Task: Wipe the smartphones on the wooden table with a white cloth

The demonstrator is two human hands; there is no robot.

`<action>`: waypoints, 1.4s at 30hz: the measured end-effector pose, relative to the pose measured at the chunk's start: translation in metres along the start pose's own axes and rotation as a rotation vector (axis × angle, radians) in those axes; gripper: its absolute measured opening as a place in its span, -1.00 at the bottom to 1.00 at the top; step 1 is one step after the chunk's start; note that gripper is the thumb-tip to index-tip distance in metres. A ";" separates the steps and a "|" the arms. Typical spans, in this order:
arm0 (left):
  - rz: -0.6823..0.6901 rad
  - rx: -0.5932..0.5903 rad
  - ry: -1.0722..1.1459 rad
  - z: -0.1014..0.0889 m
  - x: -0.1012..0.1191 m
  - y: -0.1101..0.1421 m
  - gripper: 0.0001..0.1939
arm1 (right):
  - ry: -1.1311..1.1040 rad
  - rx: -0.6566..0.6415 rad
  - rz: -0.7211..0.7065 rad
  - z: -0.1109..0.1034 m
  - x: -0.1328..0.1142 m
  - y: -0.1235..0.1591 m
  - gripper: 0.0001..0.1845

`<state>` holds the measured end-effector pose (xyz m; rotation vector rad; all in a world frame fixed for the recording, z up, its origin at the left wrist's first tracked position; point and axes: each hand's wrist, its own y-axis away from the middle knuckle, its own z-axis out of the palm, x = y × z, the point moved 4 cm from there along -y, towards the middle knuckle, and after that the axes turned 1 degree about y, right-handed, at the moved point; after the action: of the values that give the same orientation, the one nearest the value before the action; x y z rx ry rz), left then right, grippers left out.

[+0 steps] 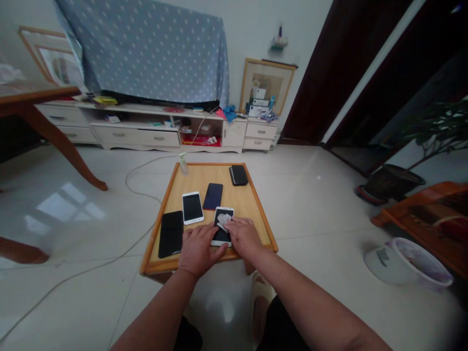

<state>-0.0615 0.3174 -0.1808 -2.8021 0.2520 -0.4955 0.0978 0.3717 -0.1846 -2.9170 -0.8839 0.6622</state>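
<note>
1. Head view, the hands: the left hand (199, 249) and the right hand (243, 237) are close together, and both of them lie on a white-framed smartphone (221, 235).
2. The grip: the left fingers are spread and rest on the phone's lower left side. The right fingers lie over a small white cloth (224, 221) on the screen. I cannot tell if either hand is clamped.
3. The phone lies flat, between the hands, on a wooden tray (164, 266) near its front rim.
4. Just left of the left hand is a black smartphone (170, 234). Ahead of it is a second white smartphone (192, 208), and ahead of the right hand is a dark blue smartphone (212, 196).
5. Farther ahead, near the tray's back rim, lie black phones (239, 174) in a stack, and a small clear bottle (183, 165) stands at the back corner.
</note>
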 end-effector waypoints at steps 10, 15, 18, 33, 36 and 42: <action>0.009 0.007 0.000 -0.001 -0.003 -0.001 -0.51 | -0.023 0.109 0.123 -0.010 0.000 -0.033 -0.76; 0.019 0.000 -0.001 -0.004 -0.002 -0.001 -0.52 | 0.030 0.064 0.131 -0.007 -0.007 -0.026 -0.83; 0.009 -0.005 0.000 -0.005 -0.002 -0.001 -0.53 | -0.027 -0.005 0.172 -0.004 -0.009 -0.019 -0.80; 0.011 0.003 0.015 -0.005 -0.002 -0.001 -0.55 | -0.237 -0.170 0.109 -0.008 -0.018 -0.016 -0.86; 0.016 -0.005 0.011 -0.004 -0.001 -0.001 -0.54 | -0.158 -0.141 0.157 -0.010 -0.015 -0.019 -0.91; 0.001 -0.004 0.000 -0.006 0.000 -0.002 -0.52 | -0.045 0.098 0.256 -0.014 -0.006 -0.037 -0.92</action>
<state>-0.0637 0.3176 -0.1752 -2.8059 0.2552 -0.4947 0.0793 0.4009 -0.1647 -2.9620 -0.4684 0.7638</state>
